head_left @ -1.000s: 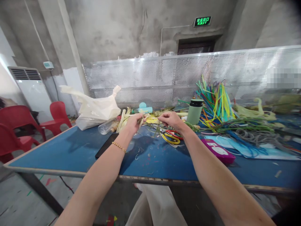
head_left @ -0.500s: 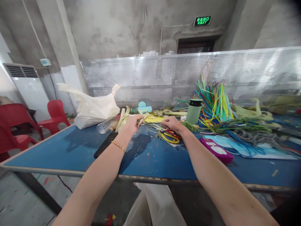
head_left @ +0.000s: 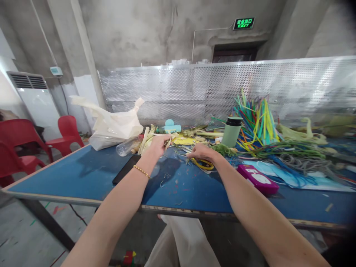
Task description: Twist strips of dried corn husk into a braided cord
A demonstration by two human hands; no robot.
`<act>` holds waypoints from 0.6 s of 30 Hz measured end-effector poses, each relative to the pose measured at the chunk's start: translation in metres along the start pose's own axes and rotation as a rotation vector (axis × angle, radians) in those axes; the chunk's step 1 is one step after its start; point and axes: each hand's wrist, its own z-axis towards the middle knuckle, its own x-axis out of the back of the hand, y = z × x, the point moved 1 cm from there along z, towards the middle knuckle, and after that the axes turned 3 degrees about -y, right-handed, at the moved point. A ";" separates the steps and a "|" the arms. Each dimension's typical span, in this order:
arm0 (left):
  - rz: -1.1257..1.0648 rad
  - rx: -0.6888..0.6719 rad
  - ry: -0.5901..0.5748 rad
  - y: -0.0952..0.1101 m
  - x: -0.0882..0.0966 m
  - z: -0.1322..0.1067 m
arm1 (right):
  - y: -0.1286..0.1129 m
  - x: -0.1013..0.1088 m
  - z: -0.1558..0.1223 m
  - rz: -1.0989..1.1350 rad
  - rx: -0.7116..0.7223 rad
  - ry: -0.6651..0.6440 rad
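Blue wood-edged table stands before perforated silver metal panel; left hand pinches pale fibrous strips; right hand: hold unclear

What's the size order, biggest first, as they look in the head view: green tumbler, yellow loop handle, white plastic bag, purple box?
1. White plastic bag
2. Purple box and green tumbler: too close to rank, with the box nearer the camera
3. Yellow loop handle
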 end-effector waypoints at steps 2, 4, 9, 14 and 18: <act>0.007 0.005 0.000 0.000 0.000 0.000 | -0.001 -0.004 0.002 -0.033 -0.023 0.019; 0.001 0.017 0.005 0.000 0.000 0.000 | -0.001 -0.006 0.003 0.002 -0.063 0.024; -0.022 0.036 0.026 0.001 -0.001 -0.001 | 0.004 -0.002 0.001 0.200 -0.031 0.075; -0.008 0.041 0.039 0.001 -0.001 -0.001 | 0.004 0.009 0.006 0.320 0.198 0.418; -0.004 0.043 0.032 0.000 -0.001 -0.001 | 0.002 0.010 0.010 0.465 0.319 0.623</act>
